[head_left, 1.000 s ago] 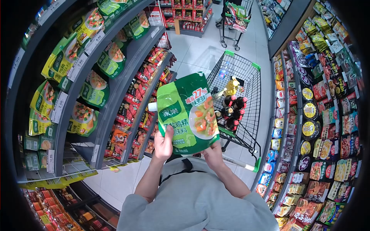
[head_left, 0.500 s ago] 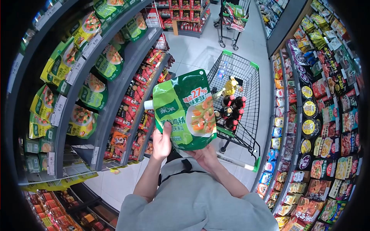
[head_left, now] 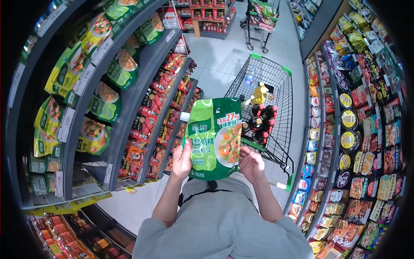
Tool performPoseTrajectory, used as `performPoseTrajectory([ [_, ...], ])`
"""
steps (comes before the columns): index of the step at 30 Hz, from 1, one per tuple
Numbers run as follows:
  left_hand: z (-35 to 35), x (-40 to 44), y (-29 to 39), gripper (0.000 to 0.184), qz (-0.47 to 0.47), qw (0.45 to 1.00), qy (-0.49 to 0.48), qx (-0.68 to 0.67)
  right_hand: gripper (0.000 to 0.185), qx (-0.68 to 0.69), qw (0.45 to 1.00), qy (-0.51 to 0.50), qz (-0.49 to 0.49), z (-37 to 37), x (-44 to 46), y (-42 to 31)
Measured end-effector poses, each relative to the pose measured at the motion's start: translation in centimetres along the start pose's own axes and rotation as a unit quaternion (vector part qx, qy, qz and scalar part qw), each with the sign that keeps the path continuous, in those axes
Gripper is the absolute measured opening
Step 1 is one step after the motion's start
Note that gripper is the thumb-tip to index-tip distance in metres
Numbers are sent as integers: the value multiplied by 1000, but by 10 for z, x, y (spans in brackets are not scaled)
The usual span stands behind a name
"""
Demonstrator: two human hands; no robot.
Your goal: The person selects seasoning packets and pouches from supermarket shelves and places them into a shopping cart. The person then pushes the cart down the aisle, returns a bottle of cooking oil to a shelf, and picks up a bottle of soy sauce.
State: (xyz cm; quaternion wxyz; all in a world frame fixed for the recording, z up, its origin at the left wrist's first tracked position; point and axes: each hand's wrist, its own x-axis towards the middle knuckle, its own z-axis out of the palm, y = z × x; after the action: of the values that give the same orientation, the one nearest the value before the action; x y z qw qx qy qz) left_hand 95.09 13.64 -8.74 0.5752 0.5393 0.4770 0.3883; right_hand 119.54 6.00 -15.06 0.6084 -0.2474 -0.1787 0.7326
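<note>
A green seasoning pouch (head_left: 202, 140) with a white spout on its left edge is held upright in front of my body, its printed front facing me. My left hand (head_left: 182, 160) grips its lower left edge, thumb across the front. At the right edge, the curled fingers of my right hand (head_left: 252, 164) touch the pouch; part of them is hidden. Just beyond stands a wire shopping cart (head_left: 286, 70) with green corners. Inside it are several dark bottles with red caps (head_left: 271, 111), a yellow item (head_left: 259, 93) and a clear bottle (head_left: 250, 77).
On the left, shelves (head_left: 148, 84) carry similar green pouches (head_left: 123, 69) and red packets (head_left: 151, 103). Shelves of packaged food (head_left: 360, 142) line the right side. A second cart (head_left: 261, 21) stands farther up the aisle, near a red-packed display (head_left: 211, 17).
The pouch has moved lower and turned more upright. My right hand has come from beneath it to its right edge. My left hand keeps its grip.
</note>
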Motion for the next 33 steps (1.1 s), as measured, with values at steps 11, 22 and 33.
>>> performPoseTrajectory([
  [11,25,-2,-9,36,-26,953,-264,144,12,-508,861,28,-12,6,-44,-79],
  [22,52,22,-39,49,-236,954,-172,-62,30,-131,990,48,-26,-57,17,-72],
  [33,70,47,-43,21,-198,492,-369,-763,34,-280,960,-6,-9,22,28,-28],
])
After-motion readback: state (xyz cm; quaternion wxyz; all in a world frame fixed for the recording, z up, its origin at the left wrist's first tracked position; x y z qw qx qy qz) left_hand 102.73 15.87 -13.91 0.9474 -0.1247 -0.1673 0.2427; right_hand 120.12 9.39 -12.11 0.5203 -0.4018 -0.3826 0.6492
